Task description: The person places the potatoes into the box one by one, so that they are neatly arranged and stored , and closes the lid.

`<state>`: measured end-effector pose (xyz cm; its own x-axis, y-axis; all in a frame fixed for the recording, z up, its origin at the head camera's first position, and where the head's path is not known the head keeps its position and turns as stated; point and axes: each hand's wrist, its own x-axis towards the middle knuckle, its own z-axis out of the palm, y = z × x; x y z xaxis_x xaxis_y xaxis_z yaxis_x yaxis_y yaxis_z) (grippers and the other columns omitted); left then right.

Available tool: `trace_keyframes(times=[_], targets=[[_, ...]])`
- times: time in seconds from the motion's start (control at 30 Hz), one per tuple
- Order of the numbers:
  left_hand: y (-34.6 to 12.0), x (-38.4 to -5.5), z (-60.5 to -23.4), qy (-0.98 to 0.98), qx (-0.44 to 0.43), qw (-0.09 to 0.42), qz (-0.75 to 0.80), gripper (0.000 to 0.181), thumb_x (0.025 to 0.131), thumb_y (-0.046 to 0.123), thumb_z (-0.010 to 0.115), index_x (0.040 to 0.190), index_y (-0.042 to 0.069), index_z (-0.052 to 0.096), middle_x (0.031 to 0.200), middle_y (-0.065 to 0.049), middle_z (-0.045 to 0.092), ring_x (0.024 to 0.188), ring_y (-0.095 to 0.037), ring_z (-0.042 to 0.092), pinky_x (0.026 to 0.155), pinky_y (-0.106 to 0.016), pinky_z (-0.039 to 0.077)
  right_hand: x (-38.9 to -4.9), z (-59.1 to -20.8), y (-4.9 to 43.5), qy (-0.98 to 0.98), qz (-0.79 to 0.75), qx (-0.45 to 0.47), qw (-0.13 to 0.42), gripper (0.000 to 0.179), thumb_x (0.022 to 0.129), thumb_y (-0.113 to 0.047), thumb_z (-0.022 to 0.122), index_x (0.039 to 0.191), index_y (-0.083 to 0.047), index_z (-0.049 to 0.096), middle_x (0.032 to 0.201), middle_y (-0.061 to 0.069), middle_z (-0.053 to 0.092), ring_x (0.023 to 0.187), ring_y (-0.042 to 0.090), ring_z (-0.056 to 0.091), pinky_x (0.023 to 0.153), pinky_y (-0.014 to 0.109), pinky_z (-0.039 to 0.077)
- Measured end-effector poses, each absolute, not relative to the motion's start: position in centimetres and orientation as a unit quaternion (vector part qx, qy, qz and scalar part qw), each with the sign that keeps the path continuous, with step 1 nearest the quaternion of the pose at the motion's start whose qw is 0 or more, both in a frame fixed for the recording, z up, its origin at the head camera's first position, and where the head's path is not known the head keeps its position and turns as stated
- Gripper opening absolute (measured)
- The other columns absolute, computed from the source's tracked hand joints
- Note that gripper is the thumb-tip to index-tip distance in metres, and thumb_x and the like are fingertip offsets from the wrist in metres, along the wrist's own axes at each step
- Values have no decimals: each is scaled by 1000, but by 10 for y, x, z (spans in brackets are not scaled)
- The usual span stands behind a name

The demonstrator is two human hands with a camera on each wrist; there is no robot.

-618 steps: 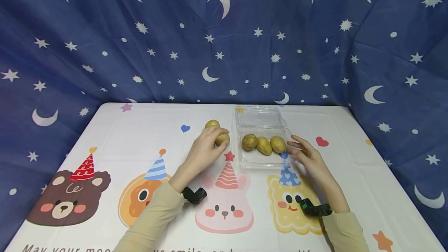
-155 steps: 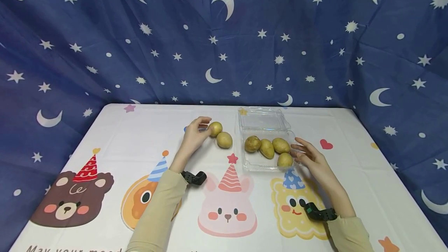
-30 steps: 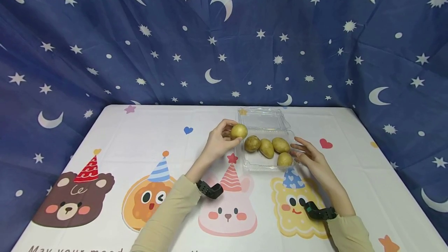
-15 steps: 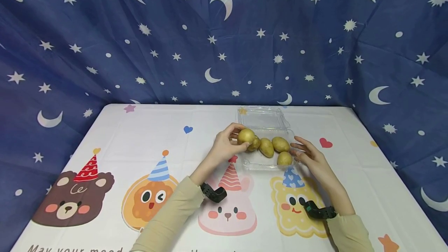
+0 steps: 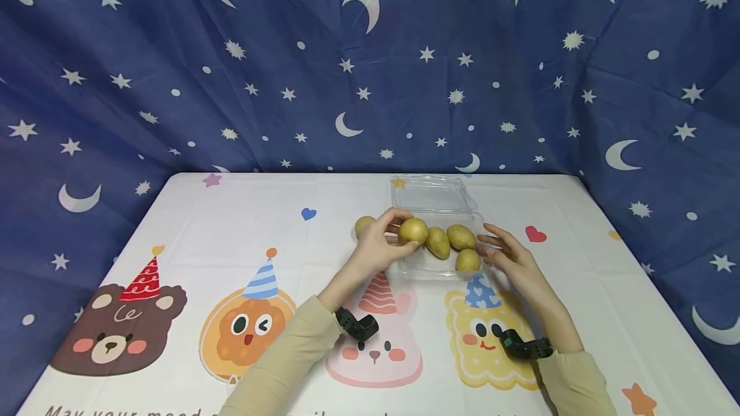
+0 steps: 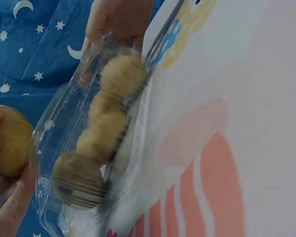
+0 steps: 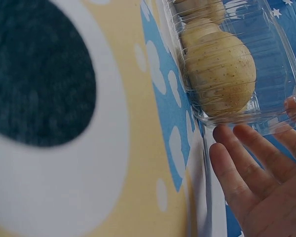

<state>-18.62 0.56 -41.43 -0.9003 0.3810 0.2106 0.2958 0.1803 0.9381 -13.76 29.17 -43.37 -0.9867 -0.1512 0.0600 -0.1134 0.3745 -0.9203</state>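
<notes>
My left hand (image 5: 378, 246) grips a round yellow potato (image 5: 413, 231) between thumb and fingers, over the left side of a clear plastic clamshell box (image 5: 419, 270). In the left wrist view, the held potato (image 6: 9, 143) appears beside the box wall, apart from the potatoes inside. Several potatoes (image 5: 437, 243) lie in the box, one at its front right corner (image 5: 467, 260); the leftmost is mostly hidden behind the held one. My right hand (image 5: 511, 259) stays at the box's right side, fingers (image 7: 256, 165) extended and spread, fingertips right at the wall.
Another potato (image 5: 364, 226) sits on the table to the left of the box, partly behind my left hand. The box's hinged lid (image 5: 430, 195) lies folded back. A white cartoon-printed cloth (image 5: 191, 223) covers the table, and a blue starry curtain (image 5: 260, 63) hangs behind.
Over the past second my left hand has carried the potato rightward over the box. Compared with 20.6 s ago, the box holds one more potato, at its front right. My right hand has stayed put.
</notes>
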Motion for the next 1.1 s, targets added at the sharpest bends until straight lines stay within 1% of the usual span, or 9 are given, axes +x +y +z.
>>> trace_keyframes(times=[0.13, 0.33, 0.6, 0.7, 0.93, 1.1], targets=[[9, -184, -414, 775, 228, 44, 588, 47, 78, 4, 74, 121, 6, 57, 119, -15, 61, 99, -28, 61, 83, -36, 57, -138, -434, 291, 828, -555, -79, 19, 54, 101, -19, 46, 150, -4, 28, 140, 30, 46, 104, -14, 57, 86, 13, 50], [11, -181, -413, 786, 247, 47, 565, 47, 77, 5, 74, 121, 6, 56, 116, -14, 62, 96, -23, 61, 80, -29, 57, -139, -435, 292, 826, -557, -82, 20, 53, 101, -18, 47, 150, -5, 28, 140, 30, 46, 105, -13, 57, 87, 13, 50], [15, -178, -410, 798, 276, 42, 534, 46, 76, 6, 74, 119, 8, 58, 112, -11, 65, 96, -21, 62, 79, -35, 58, -138, -435, 293, 826, -558, -77, 21, 53, 101, -19, 47, 150, -6, 29, 140, 30, 46, 105, -13, 57, 87, 13, 49], [18, -178, -408, 807, 287, 42, 514, 46, 76, 6, 74, 118, 9, 58, 113, -8, 66, 98, -20, 63, 80, -32, 57, -138, -435, 293, 827, -557, -76, 23, 54, 101, -20, 47, 150, -5, 28, 140, 30, 46, 104, -13, 56, 87, 12, 49], [24, -178, -404, 818, 304, 68, 483, 47, 75, 7, 74, 119, 8, 58, 114, -10, 66, 94, -20, 65, 81, -36, 57, -139, -435, 294, 824, -560, -78, 23, 54, 101, -20, 47, 149, -5, 28, 141, 30, 45, 105, -12, 57, 87, 12, 48], [29, -180, -405, 831, 323, 72, 448, 48, 76, 12, 75, 120, 12, 59, 114, -5, 66, 97, -16, 62, 82, -32, 57, -139, -436, 294, 821, -565, -80, 23, 55, 101, -19, 48, 149, -3, 27, 140, 31, 45, 105, -12, 57, 86, 11, 49]])
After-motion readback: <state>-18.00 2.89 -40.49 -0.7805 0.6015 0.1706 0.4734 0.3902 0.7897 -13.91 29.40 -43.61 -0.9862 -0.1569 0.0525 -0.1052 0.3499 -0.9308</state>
